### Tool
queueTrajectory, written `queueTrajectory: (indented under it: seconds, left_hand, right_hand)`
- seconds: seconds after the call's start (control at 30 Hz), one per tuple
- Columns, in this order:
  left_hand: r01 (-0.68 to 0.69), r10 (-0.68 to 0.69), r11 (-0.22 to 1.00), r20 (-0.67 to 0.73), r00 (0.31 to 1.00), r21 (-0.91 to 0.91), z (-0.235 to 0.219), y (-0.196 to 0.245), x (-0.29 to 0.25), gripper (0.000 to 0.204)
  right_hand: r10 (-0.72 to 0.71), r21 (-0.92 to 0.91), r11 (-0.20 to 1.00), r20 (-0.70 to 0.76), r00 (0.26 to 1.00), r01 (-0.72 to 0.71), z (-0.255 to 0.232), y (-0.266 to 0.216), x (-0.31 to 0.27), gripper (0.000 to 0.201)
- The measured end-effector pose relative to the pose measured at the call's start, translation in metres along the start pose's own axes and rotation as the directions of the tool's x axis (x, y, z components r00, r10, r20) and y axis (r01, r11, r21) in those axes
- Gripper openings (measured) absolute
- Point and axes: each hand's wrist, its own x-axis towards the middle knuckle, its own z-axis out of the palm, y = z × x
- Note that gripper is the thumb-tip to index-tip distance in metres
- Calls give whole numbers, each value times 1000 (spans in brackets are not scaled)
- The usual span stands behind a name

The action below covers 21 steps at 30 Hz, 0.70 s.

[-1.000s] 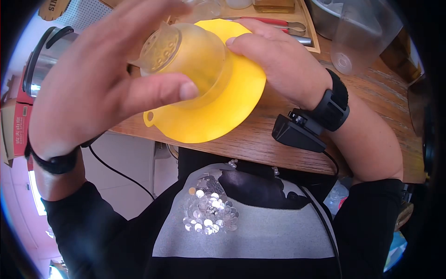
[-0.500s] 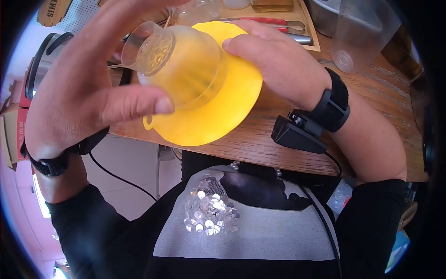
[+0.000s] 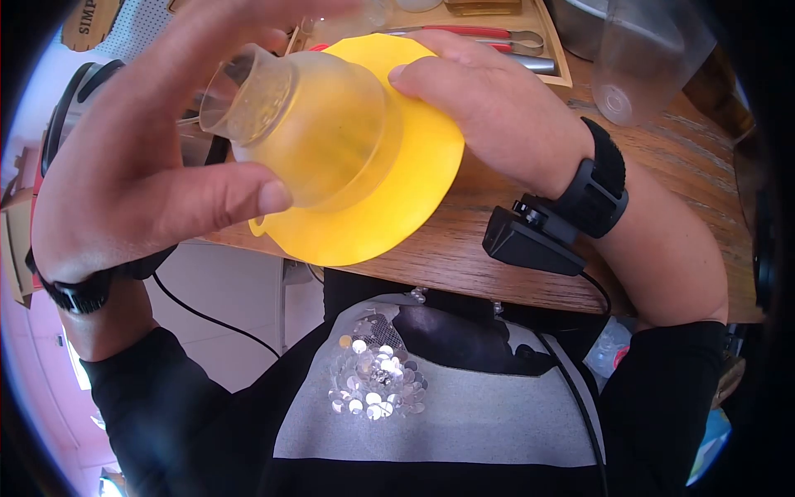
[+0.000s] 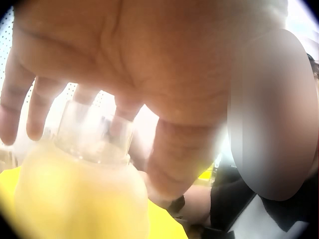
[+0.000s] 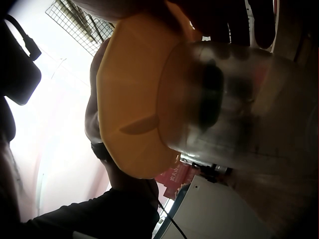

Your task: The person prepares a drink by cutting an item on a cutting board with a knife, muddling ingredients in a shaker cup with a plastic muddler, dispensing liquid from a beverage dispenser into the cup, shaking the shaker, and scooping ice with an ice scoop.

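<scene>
A frosted plastic shaker top with a clear open neck and small strainer holes stands out from a round yellow silicone sheet, tilted to the left. Behind the sheet, a clear plastic cup shows in the right wrist view. My right hand grips sheet and cup, thumb on the yellow face and fingers behind. My left hand is spread around the neck, holding nothing. Its thumb overlaps the shaker top's lower edge in the head view; in the left wrist view its fingers reach past the neck.
The wooden table lies below. At the back, a wooden tray carries red-handled tongs. Beyond the right hand stand a clear plastic pitcher and a metal pot. A wooden board is at upper left.
My left hand has drawn back to the left, uncovering more of the shaker top. The shaker and yellow sheet have shifted slightly left and tilted, with the right hand still gripping.
</scene>
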Motion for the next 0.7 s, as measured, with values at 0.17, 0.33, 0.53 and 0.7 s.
queueTrajectory:
  seconds: [0.17,0.33,0.53,0.7]
  left_hand:
    - [379,-382,919,10,924,113,5,14,-5,80]
    - [243,-238,970,130,963,-21,-1,2,-2,78]
    - [51,-55,995,38,998,84,-4,0,8,84]
    - [432,-432,902,18,902,15,3,9,-3,88]
  right_hand:
    - [-62,-8,998,-198,978,61,5,-5,2,19]
    - [170,170,969,70,983,-179,-3,-9,2,30]
    - [21,-110,994,-26,999,-24,3,0,0,21]
    - [30,-100,995,-3,1000,-30,5,-4,5,21]
